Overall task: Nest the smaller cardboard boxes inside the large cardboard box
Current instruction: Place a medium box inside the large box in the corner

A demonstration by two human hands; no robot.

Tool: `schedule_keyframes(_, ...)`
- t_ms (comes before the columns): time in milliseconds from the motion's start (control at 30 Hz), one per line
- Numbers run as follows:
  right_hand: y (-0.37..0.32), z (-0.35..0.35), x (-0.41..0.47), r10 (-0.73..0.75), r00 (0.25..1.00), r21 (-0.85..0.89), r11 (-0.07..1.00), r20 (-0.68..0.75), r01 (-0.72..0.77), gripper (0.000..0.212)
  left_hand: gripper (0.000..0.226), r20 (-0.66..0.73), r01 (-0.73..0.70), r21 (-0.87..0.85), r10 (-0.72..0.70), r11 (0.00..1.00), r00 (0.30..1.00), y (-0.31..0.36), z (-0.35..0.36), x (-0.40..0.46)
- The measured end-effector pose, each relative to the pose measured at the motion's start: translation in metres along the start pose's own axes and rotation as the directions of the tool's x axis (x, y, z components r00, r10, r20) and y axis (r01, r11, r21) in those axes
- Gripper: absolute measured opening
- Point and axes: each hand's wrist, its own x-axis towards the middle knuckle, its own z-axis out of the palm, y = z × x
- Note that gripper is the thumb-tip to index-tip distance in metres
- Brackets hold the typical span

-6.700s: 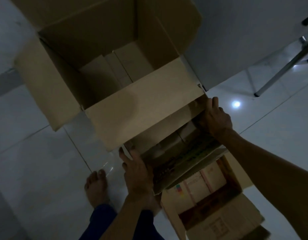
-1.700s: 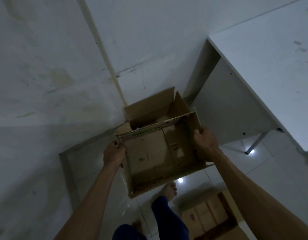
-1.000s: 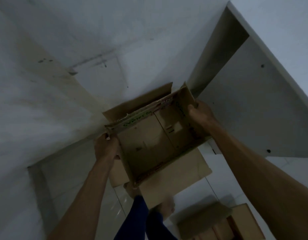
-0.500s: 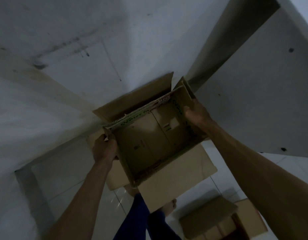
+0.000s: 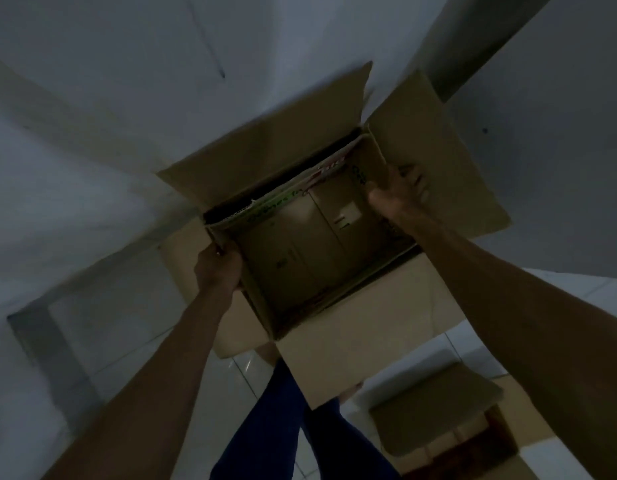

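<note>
**Smaller box sits in the mouth of the large box, both hands on its rim**

The large cardboard box (image 5: pixel 352 344) stands on the pale tiled floor (image 5: pixel 127 341) with all four flaps splayed outward. It is the landmark here. Its far flap (image 5: pixel 272 147) leans toward the white wall (image 5: pixel 109 81), its right flap (image 5: pixel 438 150) spreads toward the white panel of a worktop (image 5: pixel 559 133), and its near flap (image 5: pixel 355 337) hangs toward the person's legs in dark blue trousers (image 5: pixel 265 427).

The smaller cardboard box (image 5: pixel 310 247) is inside the opening of the large box, open side up, turned slightly askew to it. A dark gap shows between its far wall and the large box's far wall; along the near and right sides the gap is a thin dark line. Its far rim carries green handwriting and a red-and-white strip; the inner bottom shows two closed flaps meeting at a seam, with small printed marks too dim to read.

The left hand (image 5: pixel 218 268) grips the smaller box's left rim, fingers curled over the edge. The right hand (image 5: pixel 398 188) holds the right rim near the far corner, thumb inside and fingers outside against the large box's right flap.

Nearer than the large box and to its right, another open cardboard box (image 5: pixel 449 427) lies on the floor.
</note>
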Motion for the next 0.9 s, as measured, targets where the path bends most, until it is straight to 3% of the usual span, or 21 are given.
schedule_keyframes(167,0.004,0.027,0.013,0.002,1.000,-0.027,1.000,-0.022,-0.002,0.071,0.025,-0.021,-0.001,0.072,0.002,0.997,1.000,-0.006,0.007,0.025)
schedule_keyframes(367,0.005,0.042,0.009,-0.078,0.996,-0.014,0.997,-0.048,0.077,0.082,0.007,0.041,0.031,-0.032,-0.030,0.999,0.999,0.001,0.032,0.022)
schedule_keyframes(500,0.014,0.052,-0.002,-0.121,0.993,-0.090,0.988,0.010,0.122,0.097,0.039,-0.023,-0.156,0.329,0.173,0.932,0.985,0.013,0.055,0.010)
schedule_keyframes(567,0.020,0.056,-0.005,-0.166,0.986,-0.144,0.975,0.034,0.169,0.105,0.063,0.063,-0.241,0.489,0.241,0.838,0.968,0.014,0.065,0.004)
schedule_keyframes(633,0.025,0.057,-0.008,-0.224,0.974,-0.181,0.958,0.020,0.224,0.107,0.084,0.161,-0.349,0.667,0.330,0.658,0.930,0.006,0.074,0.002)
schedule_keyframes(700,0.029,0.056,-0.012,-0.294,0.955,-0.276,0.921,-0.027,0.276,0.105,0.076,0.243,-0.457,0.766,0.455,0.452,0.857,-0.002,0.079,0.004)
schedule_keyframes(767,0.034,0.054,-0.018,-0.340,0.939,-0.407,0.866,-0.051,0.291,0.104,0.056,0.348,-0.499,0.832,0.471,0.243,0.810,-0.009,0.075,0.007)
schedule_keyframes(900,0.048,0.051,-0.025,-0.377,0.925,-0.551,0.783,-0.052,0.288,0.101,0.053,0.423,-0.455,0.890,0.373,-0.002,0.826,-0.028,0.053,0.015)
